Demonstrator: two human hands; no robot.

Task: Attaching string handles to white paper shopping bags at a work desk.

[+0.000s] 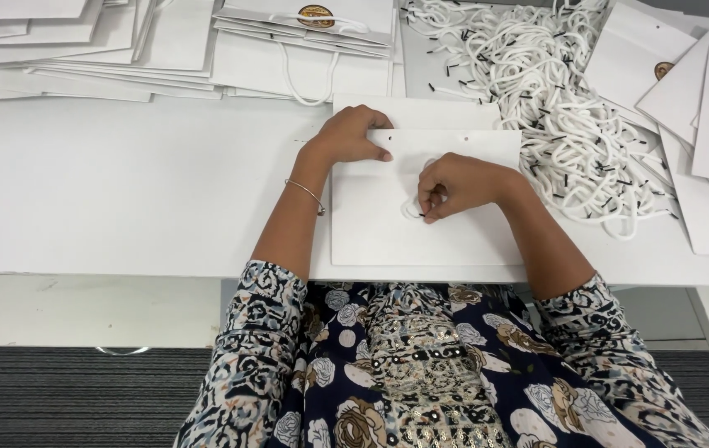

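Note:
A flat white paper bag (pixel 388 232) lies on the white table (pixel 122 191) right in front of me, its top edge with small punched holes facing away. My left hand (pixel 350 134) presses down on the bag's upper left edge, fingers curled over it. My right hand (pixel 458 184) rests on the middle of the bag and pinches a white cord handle (pixel 412 207) by its black tip.
A big heap of white cord handles with black tips (pixel 553 108) lies at the right. Stacks of flat white bags (pixel 81 50) fill the far left, finished bags with handles (pixel 305 33) sit at the far centre, more flat bags (pixel 703 124) at the right.

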